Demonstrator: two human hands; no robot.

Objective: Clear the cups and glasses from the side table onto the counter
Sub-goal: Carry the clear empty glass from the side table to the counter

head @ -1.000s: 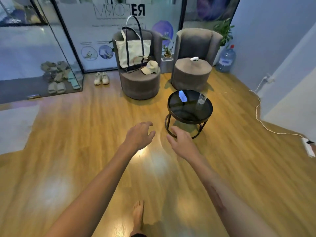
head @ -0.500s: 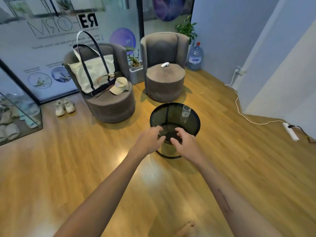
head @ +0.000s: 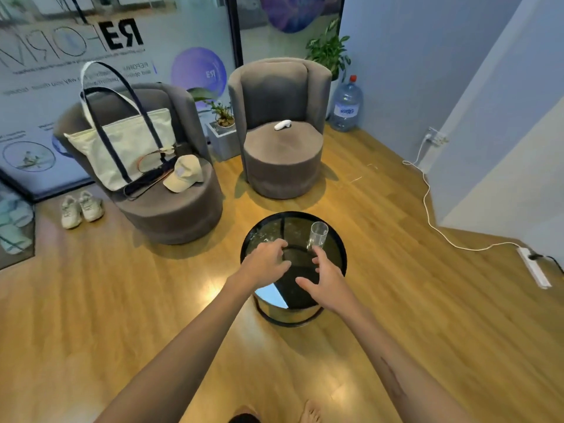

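Left of both hands: armchair [head: 158,190] carrying a tote bag [head: 122,148] and cap [head: 183,174]; sneakers [head: 81,209] on the floor.
Left hand [head: 264,264]: over the round black tabletop [head: 338,239], grip loosely spread, holding nothing.
Right hand [head: 328,280]: over the same tabletop, grip spread, fingertips [head: 317,253] just short of the glass; contact cannot be told.
Glass [head: 318,235]: clear, upright, on the tabletop just beyond the right grip.
Beyond the hands: second armchair [head: 282,129], water bottle [head: 346,105].

Mirrored "REFORM" lettering on the glass wall [head: 122,71]
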